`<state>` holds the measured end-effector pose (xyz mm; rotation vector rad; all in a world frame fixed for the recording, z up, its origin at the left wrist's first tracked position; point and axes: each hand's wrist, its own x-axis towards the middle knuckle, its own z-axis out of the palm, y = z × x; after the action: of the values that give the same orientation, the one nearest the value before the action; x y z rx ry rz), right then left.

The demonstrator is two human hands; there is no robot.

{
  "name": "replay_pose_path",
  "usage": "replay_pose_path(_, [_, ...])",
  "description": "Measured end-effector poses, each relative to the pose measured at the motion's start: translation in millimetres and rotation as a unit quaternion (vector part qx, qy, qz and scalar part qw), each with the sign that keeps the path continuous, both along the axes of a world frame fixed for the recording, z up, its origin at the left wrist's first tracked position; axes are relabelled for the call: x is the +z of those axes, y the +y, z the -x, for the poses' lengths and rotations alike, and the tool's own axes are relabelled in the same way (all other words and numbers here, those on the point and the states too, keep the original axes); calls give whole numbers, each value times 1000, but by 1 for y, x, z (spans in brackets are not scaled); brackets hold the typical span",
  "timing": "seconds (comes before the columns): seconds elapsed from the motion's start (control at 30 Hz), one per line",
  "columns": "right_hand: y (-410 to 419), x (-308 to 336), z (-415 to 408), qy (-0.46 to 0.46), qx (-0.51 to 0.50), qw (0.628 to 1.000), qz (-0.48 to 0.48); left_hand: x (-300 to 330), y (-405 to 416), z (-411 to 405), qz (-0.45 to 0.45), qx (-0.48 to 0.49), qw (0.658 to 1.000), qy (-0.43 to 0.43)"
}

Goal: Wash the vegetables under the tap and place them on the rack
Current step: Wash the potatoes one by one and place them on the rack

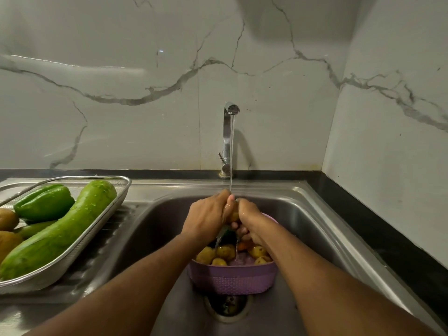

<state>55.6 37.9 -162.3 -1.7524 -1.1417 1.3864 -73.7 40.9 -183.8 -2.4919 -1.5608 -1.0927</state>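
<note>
Water runs from the steel tap (229, 132) onto a small potato (233, 215) that my left hand (209, 218) and my right hand (247, 219) grip together over the sink. Most of the potato is hidden by my fingers. Below my hands a purple basket (232, 278) stands in the sink and holds several potatoes (225, 252), something orange and a dark green vegetable. On the left, the metal mesh rack (80, 244) carries a long green gourd (63, 232), a green pepper (44, 202) and potatoes (7, 219).
The steel sink (315, 214) has its drain (228, 306) just in front of the basket. The rack sits on the ribbed draining board (97, 253). A black counter edge (363, 214) runs along the right, with marble walls behind and to the right.
</note>
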Motion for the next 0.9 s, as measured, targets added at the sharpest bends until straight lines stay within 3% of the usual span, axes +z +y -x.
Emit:
replay_pose_path(0.07, [0, 0, 3, 1, -9, 1000, -3, -1, 0, -4, 14, 15, 1000, -16])
replay_pose_path(0.17, [5, 0, 7, -172, -64, 973, -139, -1, 4, -16, 152, 44, 977, -145])
replay_pose_path(0.33, [3, -5, 2, -319, -73, 898, -293, 11, 11, -27, 373, 63, 864, -332])
replay_pose_path(0.47, [-2, -7, 4, -376, -72, 852, -358, 14, 7, -21, 463, 91, 811, -346])
replay_pose_path(0.53, [-2, -10, 2, -367, -75, 856, -356, 12, 5, -19, 472, 81, 799, -364])
replay_pose_path(0.7, [13, -3, -8, -223, -162, 927, -253, 10, 0, -29, 366, -41, 836, -406])
replay_pose_path(0.9, [21, -6, -20, -100, -172, 961, -193, 7, -2, -28, 424, -85, 780, -452])
